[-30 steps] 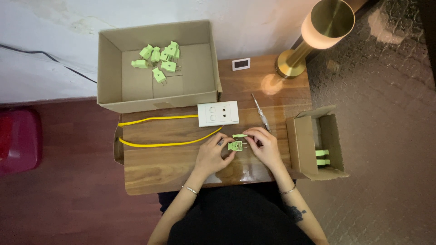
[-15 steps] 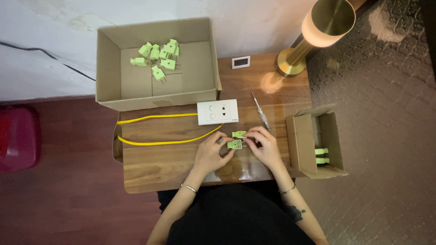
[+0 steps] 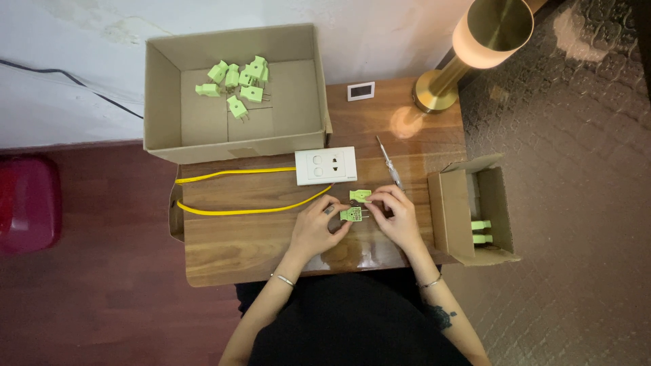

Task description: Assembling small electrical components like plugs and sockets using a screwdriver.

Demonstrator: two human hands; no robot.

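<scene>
Both hands meet over the middle of a small wooden table (image 3: 251, 244). My left hand (image 3: 315, 227) and my right hand (image 3: 397, 215) pinch a light green plug half (image 3: 352, 215) between their fingertips; its inner metal parts face up. A second green plug piece (image 3: 360, 196) lies on the table just beyond it, close to my right fingers. A slim screwdriver (image 3: 388, 160) rests on the wood a little further back.
A white wall socket plate (image 3: 325, 165) with two yellow wires (image 3: 230, 209) lies behind my hands. A large cardboard box (image 3: 159, 108) at the back left holds several green plugs (image 3: 237, 80). A small box (image 3: 447, 210) on the right holds two more. A brass lamp (image 3: 441, 91) stands back right.
The hands stay in the same spot over the table; the fingers shift slightly on the green plug half. Nothing else has moved.
</scene>
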